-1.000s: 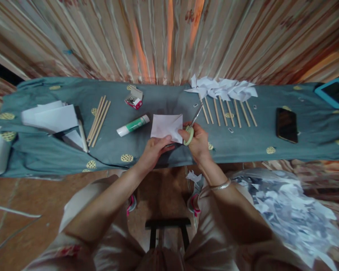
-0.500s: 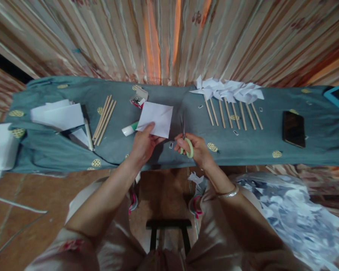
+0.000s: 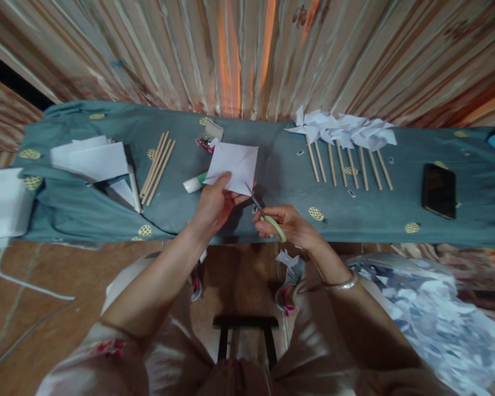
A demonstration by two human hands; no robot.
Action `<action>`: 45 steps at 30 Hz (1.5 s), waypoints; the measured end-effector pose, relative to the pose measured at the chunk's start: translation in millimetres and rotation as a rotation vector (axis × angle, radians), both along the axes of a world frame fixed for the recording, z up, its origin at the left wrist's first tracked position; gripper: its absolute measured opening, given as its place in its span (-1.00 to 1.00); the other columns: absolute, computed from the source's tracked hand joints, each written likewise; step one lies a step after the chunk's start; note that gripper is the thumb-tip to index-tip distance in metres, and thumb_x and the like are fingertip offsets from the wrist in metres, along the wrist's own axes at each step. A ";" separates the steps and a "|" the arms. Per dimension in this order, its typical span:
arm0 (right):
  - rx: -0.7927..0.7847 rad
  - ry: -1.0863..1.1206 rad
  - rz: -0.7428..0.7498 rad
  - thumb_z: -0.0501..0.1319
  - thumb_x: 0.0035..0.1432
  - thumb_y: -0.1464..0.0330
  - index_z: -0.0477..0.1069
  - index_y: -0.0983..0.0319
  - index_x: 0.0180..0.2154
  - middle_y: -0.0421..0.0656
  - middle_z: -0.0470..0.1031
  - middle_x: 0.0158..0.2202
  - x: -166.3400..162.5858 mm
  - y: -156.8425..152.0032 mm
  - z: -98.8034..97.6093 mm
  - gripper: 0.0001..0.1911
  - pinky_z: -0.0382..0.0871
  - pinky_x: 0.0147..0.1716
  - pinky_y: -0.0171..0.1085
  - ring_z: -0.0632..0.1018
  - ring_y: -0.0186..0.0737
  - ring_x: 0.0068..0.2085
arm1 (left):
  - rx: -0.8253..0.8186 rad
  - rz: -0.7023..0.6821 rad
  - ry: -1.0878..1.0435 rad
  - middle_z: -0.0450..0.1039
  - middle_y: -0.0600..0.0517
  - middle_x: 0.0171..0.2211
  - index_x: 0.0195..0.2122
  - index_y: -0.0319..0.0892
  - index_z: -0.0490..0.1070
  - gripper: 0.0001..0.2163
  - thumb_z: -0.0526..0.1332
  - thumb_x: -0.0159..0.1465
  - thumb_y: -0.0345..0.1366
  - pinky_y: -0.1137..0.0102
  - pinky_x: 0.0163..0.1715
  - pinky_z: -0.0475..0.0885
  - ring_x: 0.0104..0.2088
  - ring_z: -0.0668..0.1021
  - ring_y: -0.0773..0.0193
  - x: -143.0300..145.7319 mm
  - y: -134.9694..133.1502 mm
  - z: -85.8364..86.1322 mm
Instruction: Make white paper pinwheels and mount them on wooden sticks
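Note:
My left hand (image 3: 216, 203) grips a white square of paper (image 3: 234, 160) by its lower edge, thumb on top and fingers beneath. In my right hand (image 3: 286, 224) is a pair of scissors (image 3: 275, 226) with pale green handles. The blades point up and left, and their tips meet the paper's lower right corner. Partly under the paper lies a glue stick (image 3: 193, 184) with a white cap and green body. Behind the paper's upper left corner sits a small open box (image 3: 212, 132) of metal pins.
Several paper pinwheels (image 3: 346, 129) on wooden sticks lie to the right, then a dark phone (image 3: 438, 191). On the left are loose wooden sticks (image 3: 160, 170), stacked white paper (image 3: 93, 159) and a white device (image 3: 6, 203) with a cable. A bag of paper scraps (image 3: 437, 319) stands at lower right.
The scissors have swung from pointing straight up to pointing up and left, and their tips have come to the paper's corner. The whole view has shifted slightly.

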State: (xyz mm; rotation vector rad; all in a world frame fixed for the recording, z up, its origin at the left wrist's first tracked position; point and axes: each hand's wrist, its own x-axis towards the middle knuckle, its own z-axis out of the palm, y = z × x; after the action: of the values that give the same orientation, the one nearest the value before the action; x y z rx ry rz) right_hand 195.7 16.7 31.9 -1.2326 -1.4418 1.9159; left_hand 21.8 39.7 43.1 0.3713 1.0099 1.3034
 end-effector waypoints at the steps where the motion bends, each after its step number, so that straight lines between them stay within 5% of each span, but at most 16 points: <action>1: -0.001 -0.004 0.002 0.48 -0.21 0.01 0.49 0.24 -0.44 -0.27 0.43 -0.56 -0.1 0.3 0.1 -0.53 0.30 -0.52 -0.40 0.47 -0.38 -0.50 | 0.008 -0.002 -0.010 0.64 -0.05 -0.35 -0.11 -0.24 0.46 -0.82 0.16 0.29 -0.35 0.32 -0.25 0.60 -0.25 0.68 0.14 0.6 -0.3 -0.6; 19: 0.034 -0.028 0.023 0.45 -0.13 0.05 0.50 0.26 -0.40 -0.27 0.45 -0.56 0.8 0.4 -5.4 -0.58 0.31 -0.49 -0.40 0.48 -0.39 -0.48 | 0.016 0.005 0.008 0.62 -0.06 -0.35 -0.17 -0.25 0.44 -0.84 0.21 0.24 -0.35 0.20 -0.12 0.58 -0.21 0.67 0.10 2.8 -1.0 -1.5; 45: -0.023 -0.003 -0.060 0.52 -0.28 0.11 0.49 0.26 -0.44 -0.29 0.42 -0.57 -2.7 1.0 -6.1 -0.57 0.35 -0.48 -0.36 0.46 -0.39 -0.52 | 0.034 -0.017 0.012 0.63 -0.11 -0.27 -0.17 -0.26 0.43 -0.85 0.17 0.26 -0.38 0.15 -0.05 0.56 -0.09 0.65 0.06 4.6 -4.6 -3.7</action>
State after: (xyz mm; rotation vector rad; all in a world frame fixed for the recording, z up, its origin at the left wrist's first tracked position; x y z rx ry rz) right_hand 193.0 17.7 25.7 -1.2754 -1.3719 1.8966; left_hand 26.5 35.1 39.4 0.4135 0.9936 1.3064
